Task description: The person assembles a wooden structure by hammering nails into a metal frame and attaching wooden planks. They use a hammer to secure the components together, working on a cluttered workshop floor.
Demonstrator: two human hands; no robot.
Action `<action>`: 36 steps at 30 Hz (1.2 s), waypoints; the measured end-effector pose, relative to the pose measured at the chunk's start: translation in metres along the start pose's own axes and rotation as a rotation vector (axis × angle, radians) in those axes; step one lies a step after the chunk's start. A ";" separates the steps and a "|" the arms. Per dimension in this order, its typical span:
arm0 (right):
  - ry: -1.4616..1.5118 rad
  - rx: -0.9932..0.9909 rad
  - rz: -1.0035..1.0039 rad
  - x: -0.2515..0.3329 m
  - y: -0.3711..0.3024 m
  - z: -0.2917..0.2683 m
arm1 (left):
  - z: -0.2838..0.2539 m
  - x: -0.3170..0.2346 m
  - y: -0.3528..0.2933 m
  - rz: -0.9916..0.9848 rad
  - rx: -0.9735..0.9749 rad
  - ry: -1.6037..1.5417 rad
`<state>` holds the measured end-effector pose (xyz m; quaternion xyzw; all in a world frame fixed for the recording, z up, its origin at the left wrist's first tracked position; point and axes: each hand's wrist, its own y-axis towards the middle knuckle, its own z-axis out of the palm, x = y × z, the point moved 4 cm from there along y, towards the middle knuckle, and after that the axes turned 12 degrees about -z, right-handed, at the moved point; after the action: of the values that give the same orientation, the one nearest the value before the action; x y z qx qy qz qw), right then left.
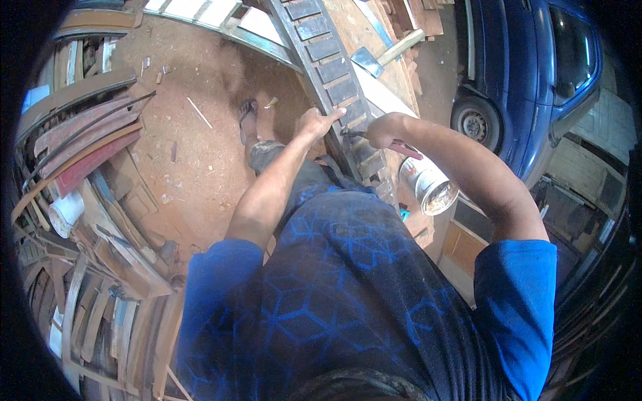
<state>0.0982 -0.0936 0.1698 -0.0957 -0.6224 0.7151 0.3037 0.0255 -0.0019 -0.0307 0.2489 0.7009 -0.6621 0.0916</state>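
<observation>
A long slatted wooden frame (338, 80), dark and grooved with short cross slats, runs from the top edge down toward my waist. My left hand (317, 125) is closed over its left rail, one finger or thumb stretched across toward the slats. My right hand (386, 130) is wrapped round pliers (406, 150) with reddish handles. Their dark metal jaws meet the frame just right of my left hand; what they grip is too small to tell. Past the frame's right side, a hatchet (366, 62) with a pale wooden handle lies on boards.
A white bucket (422, 182) with a stained rim stands right of the frame. Beyond it is a blue vehicle (515, 87). Stacked timber pieces (93, 144) line the left side. White-painted frames (261, 30) lie at the top. The dirt floor (180, 134) has scattered wood scraps.
</observation>
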 end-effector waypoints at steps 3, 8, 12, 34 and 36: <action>0.256 -0.079 0.155 0.019 -0.021 -0.010 | -0.010 0.010 0.010 -0.019 -0.019 -0.016; 0.295 -0.425 -0.031 -0.010 0.019 0.044 | -0.019 -0.013 -0.021 -0.001 0.003 -0.069; 0.473 -0.832 0.097 -0.012 0.036 0.103 | -0.014 -0.016 -0.030 0.046 0.046 -0.147; 0.793 -0.551 -0.065 -0.018 0.009 0.056 | 0.000 0.000 -0.001 0.041 -0.039 -0.095; 0.857 -0.770 -0.155 -0.004 0.005 0.077 | -0.005 -0.007 -0.009 0.039 -0.012 -0.123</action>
<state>0.0602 -0.1602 0.1799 -0.4342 -0.6642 0.3104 0.5234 0.0280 0.0009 -0.0187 0.2207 0.6930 -0.6700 0.1487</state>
